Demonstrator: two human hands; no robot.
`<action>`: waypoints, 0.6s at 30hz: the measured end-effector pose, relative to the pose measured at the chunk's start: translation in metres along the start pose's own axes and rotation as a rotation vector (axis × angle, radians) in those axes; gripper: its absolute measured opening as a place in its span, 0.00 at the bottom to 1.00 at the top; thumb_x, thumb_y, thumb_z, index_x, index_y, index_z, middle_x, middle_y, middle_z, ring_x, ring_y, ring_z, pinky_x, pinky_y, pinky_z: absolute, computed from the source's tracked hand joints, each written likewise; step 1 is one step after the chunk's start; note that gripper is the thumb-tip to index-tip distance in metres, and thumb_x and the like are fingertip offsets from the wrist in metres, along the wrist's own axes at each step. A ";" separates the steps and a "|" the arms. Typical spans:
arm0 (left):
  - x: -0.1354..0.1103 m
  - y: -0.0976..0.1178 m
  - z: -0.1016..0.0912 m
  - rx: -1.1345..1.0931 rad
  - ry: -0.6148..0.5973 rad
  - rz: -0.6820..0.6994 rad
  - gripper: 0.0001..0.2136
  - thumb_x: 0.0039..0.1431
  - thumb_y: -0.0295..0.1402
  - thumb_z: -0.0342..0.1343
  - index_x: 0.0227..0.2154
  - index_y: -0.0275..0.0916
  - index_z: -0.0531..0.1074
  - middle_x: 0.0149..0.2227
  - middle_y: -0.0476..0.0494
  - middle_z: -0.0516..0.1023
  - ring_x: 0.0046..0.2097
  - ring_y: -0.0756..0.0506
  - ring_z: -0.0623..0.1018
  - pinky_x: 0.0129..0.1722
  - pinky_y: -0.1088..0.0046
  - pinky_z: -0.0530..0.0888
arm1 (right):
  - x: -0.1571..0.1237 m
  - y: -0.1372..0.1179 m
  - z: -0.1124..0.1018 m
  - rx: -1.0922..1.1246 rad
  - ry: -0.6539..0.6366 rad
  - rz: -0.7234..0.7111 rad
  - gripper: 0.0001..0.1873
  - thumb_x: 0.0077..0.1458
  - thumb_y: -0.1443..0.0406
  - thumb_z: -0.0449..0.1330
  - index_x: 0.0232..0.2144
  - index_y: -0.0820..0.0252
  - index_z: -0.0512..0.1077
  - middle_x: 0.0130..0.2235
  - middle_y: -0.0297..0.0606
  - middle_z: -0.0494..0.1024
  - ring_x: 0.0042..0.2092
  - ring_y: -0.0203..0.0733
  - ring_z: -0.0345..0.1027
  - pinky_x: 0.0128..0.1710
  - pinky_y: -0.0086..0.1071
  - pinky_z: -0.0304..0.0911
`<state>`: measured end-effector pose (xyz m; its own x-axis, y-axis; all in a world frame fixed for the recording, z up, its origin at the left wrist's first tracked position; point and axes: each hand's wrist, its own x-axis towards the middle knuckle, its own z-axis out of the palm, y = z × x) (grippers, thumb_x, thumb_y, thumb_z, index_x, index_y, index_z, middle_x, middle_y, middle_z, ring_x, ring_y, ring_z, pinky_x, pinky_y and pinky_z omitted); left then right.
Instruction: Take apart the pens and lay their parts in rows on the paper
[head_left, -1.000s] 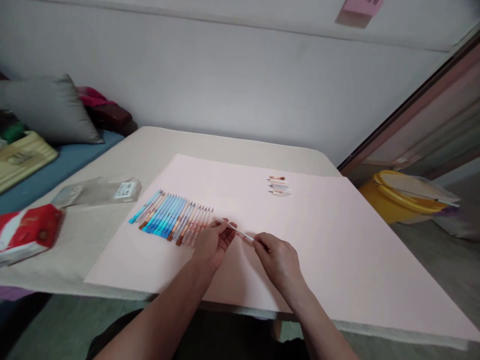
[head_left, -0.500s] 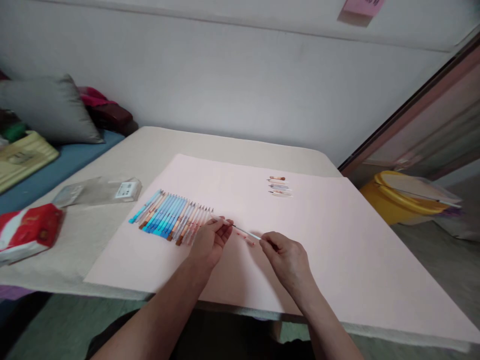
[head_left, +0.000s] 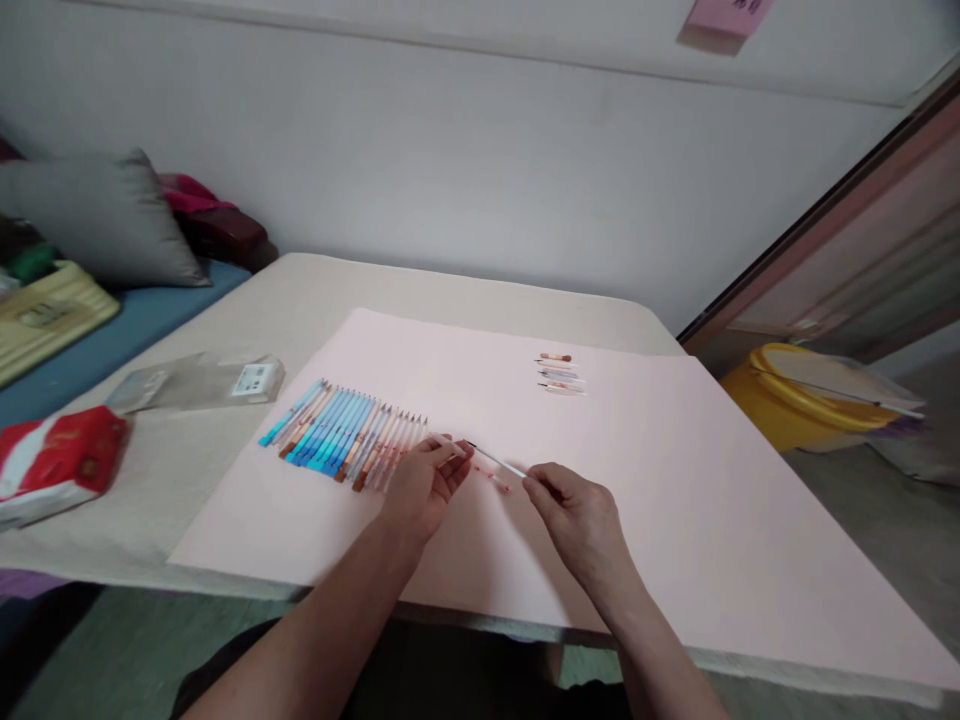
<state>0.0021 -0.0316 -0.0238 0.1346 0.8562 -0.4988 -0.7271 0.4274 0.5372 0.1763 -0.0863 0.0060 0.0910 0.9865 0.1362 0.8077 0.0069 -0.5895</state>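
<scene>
My left hand [head_left: 431,480] pinches a pale pen barrel piece [head_left: 442,439] between thumb and fingers. In my right hand [head_left: 574,505] is the rear end of a slim white pen refill [head_left: 499,460]. Its dark tip points left and sits just off the left fingertips. Below the refill, a clear pen barrel with red-pink marks [head_left: 493,480] lies on the pink sheet [head_left: 675,560]. Left of my left hand a close row of pens [head_left: 341,430] in blue, brown, white and pink lies side by side, its right end partly hidden by that hand.
Several pen parts [head_left: 559,375] lie farther back on the sheet. At the table's left are a clear plastic pouch [head_left: 202,383] and a red tissue pack [head_left: 64,460]. A yellow bucket [head_left: 772,400] stands beyond the right edge; a grey cushion [head_left: 97,220] is at the left.
The refill's dark tip, earlier at the left fingertips, now shows slightly apart from them. Both hands have shifted very slightly to the right.
</scene>
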 end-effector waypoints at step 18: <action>-0.016 -0.025 0.005 0.222 -0.076 -0.113 0.07 0.45 0.29 0.61 0.26 0.37 0.67 0.29 0.48 0.74 0.31 0.52 0.74 0.31 0.78 0.67 | 0.001 -0.003 0.015 -0.093 -0.111 -0.008 0.13 0.58 0.62 0.49 0.30 0.53 0.73 0.31 0.32 0.78 0.31 0.37 0.68 0.29 0.27 0.53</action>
<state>0.0210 -0.0544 -0.0261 0.2631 0.8150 -0.5163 -0.5398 0.5679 0.6214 0.1651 -0.0829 -0.0038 0.0237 0.9985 0.0491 0.8594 0.0047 -0.5114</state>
